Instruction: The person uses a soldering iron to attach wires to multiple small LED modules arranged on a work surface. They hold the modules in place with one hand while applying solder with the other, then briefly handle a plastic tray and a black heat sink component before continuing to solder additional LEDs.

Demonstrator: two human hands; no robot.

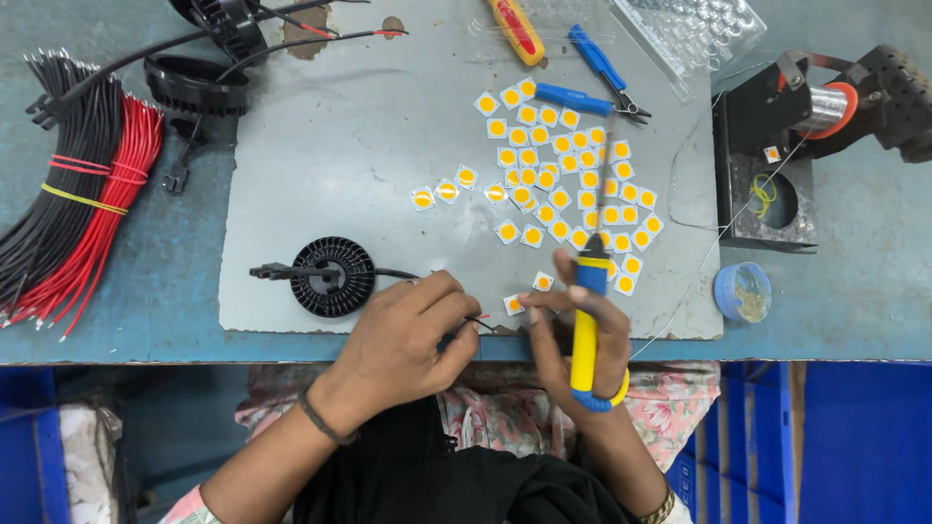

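Observation:
My right hand (573, 335) grips a soldering iron (585, 320) with a yellow and blue handle, its tip pointing away over the chips. My left hand (403, 340) pinches thin wires (478, 322) near the front edge of the grey mat (359, 146). One small square chip with a yellow centre (514, 305) lies between my two hands, touching the wire ends. A black round finned housing (333, 277) with a black lead sits just left of my left hand. Several more square chips (563, 175) are scattered beyond the iron.
Bundles of black and red wires (78, 194) lie at the left. More black housings (199, 82) sit at the back left. Blue-handled cutters (592, 78), a solder spool on a black stand (825, 107) and a small blue flux tub (743, 291) are at the right.

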